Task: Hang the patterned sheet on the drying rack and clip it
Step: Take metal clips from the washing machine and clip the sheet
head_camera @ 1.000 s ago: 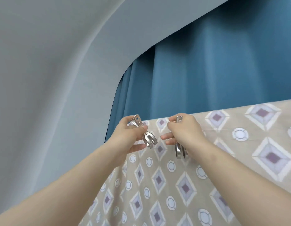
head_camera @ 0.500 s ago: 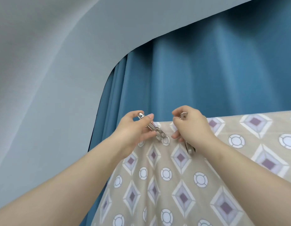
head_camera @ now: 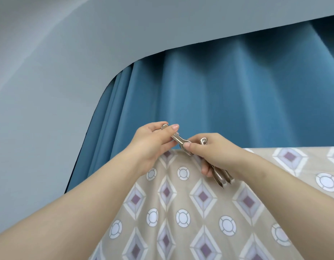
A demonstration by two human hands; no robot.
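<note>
Our left hand (head_camera: 153, 143) pinches a clip (head_camera: 178, 140) (right hand (head_camera: 216, 154) grips spare clips (head_camera: 223, 178)); we should seat it squarely over the edge of the sheet (head_camera: 181, 203).

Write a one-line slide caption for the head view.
Left hand and right hand hold metal clips at top of the patterned sheet.

We lose the patterned sheet (head_camera: 199, 212) at right and bottom edges; its top fold hides whatever carries it.
</note>
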